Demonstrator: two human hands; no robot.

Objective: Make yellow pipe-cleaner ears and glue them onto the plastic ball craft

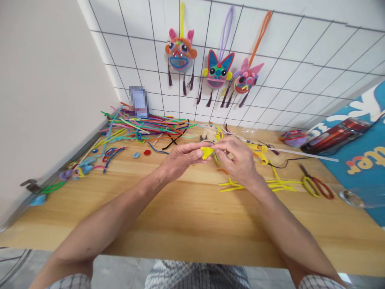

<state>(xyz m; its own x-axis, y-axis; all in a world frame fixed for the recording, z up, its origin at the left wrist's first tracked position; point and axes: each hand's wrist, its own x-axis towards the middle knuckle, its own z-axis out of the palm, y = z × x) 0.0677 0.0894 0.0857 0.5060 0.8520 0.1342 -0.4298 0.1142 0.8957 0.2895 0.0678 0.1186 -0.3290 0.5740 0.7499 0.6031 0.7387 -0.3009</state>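
A small yellow fuzzy piece [206, 152], apparently of bent pipe cleaner, is pinched between the thumb and fingers of my left hand [182, 158]. My right hand [239, 158] comes in from the other side, its thumb and fingertips closed at the right edge of the same piece. Both hands are just above the table. Behind them the dark tips of a tool, perhaps pliers [204, 138], show in part. A yellow glue gun [261, 152] with a long clear glue stick lies partly hidden beyond my right hand. Loose yellow pipe cleaners [279, 185] lie beneath my right wrist.
Colourful pipe cleaners [144, 127] are heaped at the back left by a blurred phone [138, 102]. Red-and-yellow-handled scissors [318, 187] lie at the right, near a clear plastic container [361, 196]. Several decorated masks [218, 72] hang on the grid wall [132, 48].
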